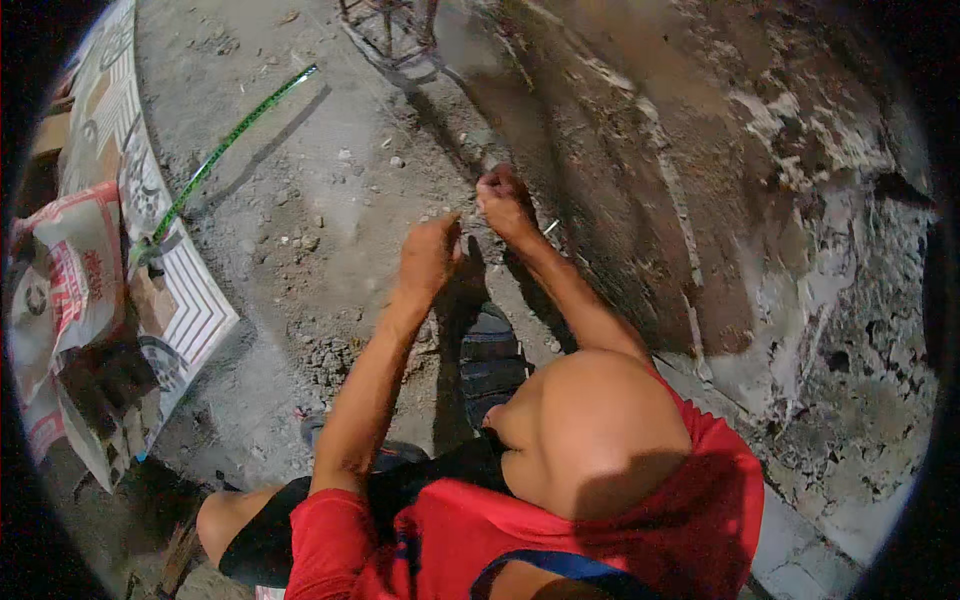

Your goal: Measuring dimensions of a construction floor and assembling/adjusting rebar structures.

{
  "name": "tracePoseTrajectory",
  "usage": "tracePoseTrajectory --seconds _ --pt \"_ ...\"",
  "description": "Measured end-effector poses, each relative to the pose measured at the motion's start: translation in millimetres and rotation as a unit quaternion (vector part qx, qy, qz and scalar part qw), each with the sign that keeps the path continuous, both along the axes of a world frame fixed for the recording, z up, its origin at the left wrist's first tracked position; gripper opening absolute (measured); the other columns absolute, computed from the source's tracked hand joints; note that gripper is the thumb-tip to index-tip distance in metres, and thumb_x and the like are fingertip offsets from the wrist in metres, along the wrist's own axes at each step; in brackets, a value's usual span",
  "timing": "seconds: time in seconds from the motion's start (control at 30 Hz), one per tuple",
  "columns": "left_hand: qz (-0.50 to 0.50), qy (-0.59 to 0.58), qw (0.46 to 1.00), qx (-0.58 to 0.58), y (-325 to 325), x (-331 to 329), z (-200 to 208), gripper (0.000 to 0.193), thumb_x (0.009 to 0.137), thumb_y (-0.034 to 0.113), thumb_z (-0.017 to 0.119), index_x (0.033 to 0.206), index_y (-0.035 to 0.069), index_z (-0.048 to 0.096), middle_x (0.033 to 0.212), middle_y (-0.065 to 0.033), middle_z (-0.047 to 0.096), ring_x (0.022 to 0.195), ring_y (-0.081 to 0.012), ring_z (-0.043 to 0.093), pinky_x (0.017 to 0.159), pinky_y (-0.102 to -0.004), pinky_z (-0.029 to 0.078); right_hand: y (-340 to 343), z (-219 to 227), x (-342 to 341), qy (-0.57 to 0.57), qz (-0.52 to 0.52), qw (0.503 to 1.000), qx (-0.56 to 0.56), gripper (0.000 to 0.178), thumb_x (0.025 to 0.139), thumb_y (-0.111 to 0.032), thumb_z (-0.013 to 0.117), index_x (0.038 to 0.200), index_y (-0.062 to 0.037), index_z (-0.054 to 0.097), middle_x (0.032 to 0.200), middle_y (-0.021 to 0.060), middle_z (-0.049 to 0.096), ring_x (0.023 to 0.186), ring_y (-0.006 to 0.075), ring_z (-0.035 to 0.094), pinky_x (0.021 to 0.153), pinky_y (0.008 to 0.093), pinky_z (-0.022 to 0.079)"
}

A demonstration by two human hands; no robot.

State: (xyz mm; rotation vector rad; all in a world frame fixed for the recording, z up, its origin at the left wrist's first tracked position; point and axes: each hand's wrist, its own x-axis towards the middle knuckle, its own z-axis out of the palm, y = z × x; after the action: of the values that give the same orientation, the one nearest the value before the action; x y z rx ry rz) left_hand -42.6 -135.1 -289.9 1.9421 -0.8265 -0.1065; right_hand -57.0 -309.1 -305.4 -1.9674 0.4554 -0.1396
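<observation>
My left hand is closed, its fingers curled just above the dusty ground, slightly left of the middle. Close by on the right, and a little farther off, my right hand is closed too, near the foot of the brown wall. The hands are a small gap apart. Whatever either one pinches is hidden or too small to make out. A thin white sliver shows beside my right wrist. Below the hands is my foot in a dark sandal.
A long green strip like a tape-measure blade stretches over the ground at left. Beside it lie a patterned sheet and a printed sack. A metal bar frame stands at the far end. Rough wall rises at right.
</observation>
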Motion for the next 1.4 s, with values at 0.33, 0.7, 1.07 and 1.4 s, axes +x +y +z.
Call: tracePoseTrajectory --seconds 0.33,0.7,1.07,1.4 --pt "0.029 0.000 0.989 0.142 -2 -11 -23 0.036 0.082 0.011 0.047 0.116 0.004 0.050 0.075 -0.0151 0.060 0.061 -0.0335 0.058 0.052 -0.0443 0.045 -7 -10 8 -0.010 0.068 0.996 0.049 0.010 0.077 -0.013 0.054 0.081 -0.0062 0.049 0.071 0.0054 0.048 0.065 0.0179 0.048 0.059 0.0314 0.040" --pt "0.043 0.050 0.979 0.195 -17 -26 -23 0.034 0.083 0.013 0.047 0.116 0.011 0.050 0.084 -0.0179 0.062 0.077 -0.0356 0.060 0.061 -0.0472 0.046 4 15 16 -0.051 0.121 0.991 0.034 0.014 0.073 -0.012 0.055 0.078 -0.0038 0.044 0.072 0.0032 0.040 0.068 0.0137 0.041 0.061 0.0272 0.036" --pt "-0.042 0.355 0.933 0.047 -13 30 -18 0.023 0.078 0.022 0.061 0.088 0.002 0.065 0.069 -0.0082 0.062 0.063 -0.0116 0.055 0.060 -0.0302 0.045 9 15 19 -0.041 0.154 0.987 0.001 0.007 0.079 -0.010 0.049 0.080 -0.0028 0.047 0.068 0.0050 0.047 0.063 0.0142 0.046 0.057 0.0313 0.040" --pt "0.027 0.363 0.929 0.072 -34 47 -7 0.021 0.075 0.026 0.060 0.073 0.006 0.066 0.063 -0.0100 0.062 0.055 -0.0202 0.059 0.053 -0.0331 0.046 -28 -30 15 -0.059 0.096 0.976 0.186 0.010 0.082 -0.013 0.053 0.075 -0.0077 0.049 0.060 -0.0032 0.044 0.052 0.0079 0.042 0.047 0.0255 0.035"
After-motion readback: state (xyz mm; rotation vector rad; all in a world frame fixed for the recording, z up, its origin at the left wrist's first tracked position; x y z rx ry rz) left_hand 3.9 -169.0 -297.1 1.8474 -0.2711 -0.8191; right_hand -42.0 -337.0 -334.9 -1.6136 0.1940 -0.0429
